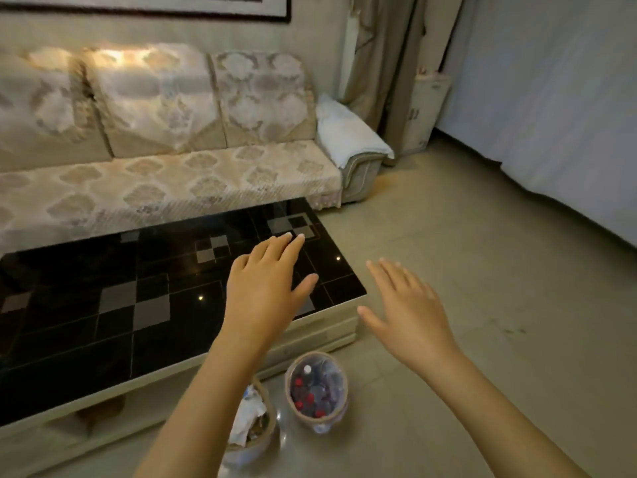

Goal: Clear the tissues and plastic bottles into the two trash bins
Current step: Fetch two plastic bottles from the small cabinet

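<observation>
While bins (315, 391) hold bottles (310, 391), both hands (265, 291) spread empty.

Patterned beige sofa (165, 160) behind black tiled coffee table (103, 305), grey floor (499, 270), curtains (386, 63).

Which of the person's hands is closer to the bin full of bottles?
Left, narrowly. The left hand hovers over the table, above-left of the bottle bin; the right hand hangs over bare floor, above-right.
</observation>
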Available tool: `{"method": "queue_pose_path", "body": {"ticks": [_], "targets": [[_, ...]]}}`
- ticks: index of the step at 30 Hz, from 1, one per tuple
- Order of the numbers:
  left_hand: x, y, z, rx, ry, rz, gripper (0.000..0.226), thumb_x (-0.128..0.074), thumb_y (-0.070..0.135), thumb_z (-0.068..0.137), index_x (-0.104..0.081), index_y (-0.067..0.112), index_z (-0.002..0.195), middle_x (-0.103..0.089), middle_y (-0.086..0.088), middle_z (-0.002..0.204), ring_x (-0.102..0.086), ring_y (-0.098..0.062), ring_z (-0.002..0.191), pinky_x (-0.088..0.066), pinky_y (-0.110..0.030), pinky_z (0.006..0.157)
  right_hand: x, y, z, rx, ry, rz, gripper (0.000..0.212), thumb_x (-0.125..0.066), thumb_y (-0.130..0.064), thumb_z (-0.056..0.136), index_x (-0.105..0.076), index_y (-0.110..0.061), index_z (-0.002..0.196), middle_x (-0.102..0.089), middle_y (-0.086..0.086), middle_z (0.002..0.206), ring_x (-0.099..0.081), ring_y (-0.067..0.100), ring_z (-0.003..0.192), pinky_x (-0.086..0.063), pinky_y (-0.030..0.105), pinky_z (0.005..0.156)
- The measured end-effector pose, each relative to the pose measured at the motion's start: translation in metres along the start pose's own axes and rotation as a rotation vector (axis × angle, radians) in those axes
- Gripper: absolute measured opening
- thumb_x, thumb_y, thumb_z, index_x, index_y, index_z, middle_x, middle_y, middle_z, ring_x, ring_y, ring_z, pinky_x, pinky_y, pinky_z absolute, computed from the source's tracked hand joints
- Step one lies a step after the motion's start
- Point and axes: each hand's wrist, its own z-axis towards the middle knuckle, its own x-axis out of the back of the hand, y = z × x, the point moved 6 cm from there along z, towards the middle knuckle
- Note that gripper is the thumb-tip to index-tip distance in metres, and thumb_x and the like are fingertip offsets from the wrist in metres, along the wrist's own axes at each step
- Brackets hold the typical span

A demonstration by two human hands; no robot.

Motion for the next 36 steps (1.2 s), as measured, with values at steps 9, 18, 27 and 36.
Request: {"method": "queue_pose_path", "body": {"ticks": [9,18,27,36], "targets": [[0.049,0.066,-0.018,-0.346,-0.051,-0.007,0.069,-0.04,0.063,0.09,-0.018,0.036,0.15,-0.019,0.012,0.158,-0.016,-0.011,0.145,-0.024,-0.036,0.112,0.055,0.014,-0.096,-0.393,0.097,0.088,0.074,-0.039,-0.056,0.093,-0.002,-0.029,0.152,-0.004,-0.002,0.161,-0.006,0.018,0.148,-0.015,0.039,0.117],[0.039,0.124,-0.014,-0.573,-0.075,0.052,0.069,-0.047,0.065,0.084,-0.036,0.033,0.144,-0.037,0.01,0.151,-0.032,-0.012,0.14,-0.036,-0.04,0.104,0.08,0.069,-0.163,-0.583,0.117,0.048,0.073,-0.036,-0.059,0.093,-0.004,-0.03,0.152,-0.005,-0.003,0.161,-0.007,0.017,0.148,-0.014,0.037,0.117],[-0.029,0.255,0.017,-0.484,-0.107,-0.082,0.067,-0.042,0.063,0.089,-0.023,0.037,0.148,-0.021,0.012,0.157,-0.016,-0.011,0.146,-0.026,-0.037,0.109,0.086,0.194,-0.162,-0.588,0.101,0.073,0.071,-0.034,-0.057,0.094,0.0,-0.032,0.151,0.0,-0.006,0.161,-0.004,0.015,0.147,-0.012,0.036,0.118],[-0.081,0.351,0.072,-0.379,-0.119,-0.074,0.064,-0.039,0.062,0.091,-0.025,0.036,0.148,-0.03,0.013,0.153,-0.026,-0.012,0.142,-0.029,-0.037,0.107,0.091,0.33,-0.145,-0.593,0.08,0.138,0.068,-0.03,-0.059,0.095,-0.001,-0.034,0.152,-0.003,-0.009,0.161,-0.003,0.012,0.147,-0.009,0.035,0.118]]}}
